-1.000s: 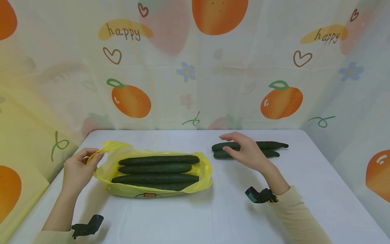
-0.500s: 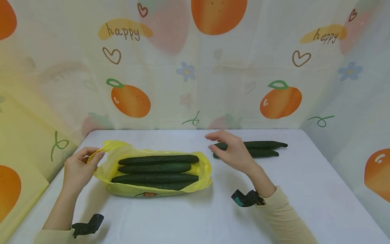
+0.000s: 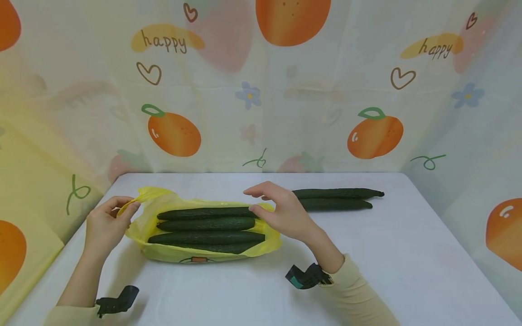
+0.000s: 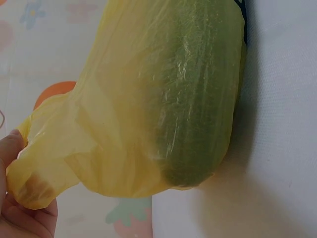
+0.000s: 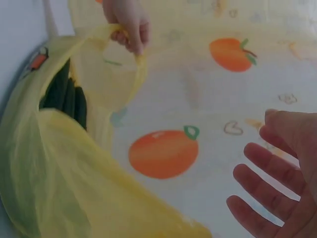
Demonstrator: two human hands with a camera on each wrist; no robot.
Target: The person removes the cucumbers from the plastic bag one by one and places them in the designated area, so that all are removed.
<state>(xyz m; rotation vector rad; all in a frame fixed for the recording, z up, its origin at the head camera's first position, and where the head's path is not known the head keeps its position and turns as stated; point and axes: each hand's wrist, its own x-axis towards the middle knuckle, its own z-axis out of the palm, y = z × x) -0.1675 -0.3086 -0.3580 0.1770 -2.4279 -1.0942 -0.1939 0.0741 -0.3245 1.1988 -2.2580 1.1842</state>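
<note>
A yellow plastic bag [image 3: 171,257] lies on its side with its mouth toward me, several dark green cucumbers [image 3: 212,237] lying lengthwise inside. My left hand [image 3: 106,224] pinches the bag's upper left handle between thumb and fingers and draws it outward. In the left wrist view the thin film [image 4: 114,148] stretches from those fingers to a cucumber [image 4: 198,109] showing through it. My right hand [image 3: 283,210] hovers at the bag's right end, fingers relaxed and holding nothing. The right wrist view shows its fingers [image 5: 267,183] spread apart, beside the bag.
Two more cucumbers [image 3: 338,199] lie side by side at the back right of the white table [image 3: 408,271], their left ends hidden behind my right hand. A fruit-printed curtain [image 3: 261,131] hangs behind the table. Each wrist carries a black camera [image 3: 118,301].
My right hand has moved left, from over the two loose cucumbers to the right end of the bag. The left hand and the bag have stayed in place.
</note>
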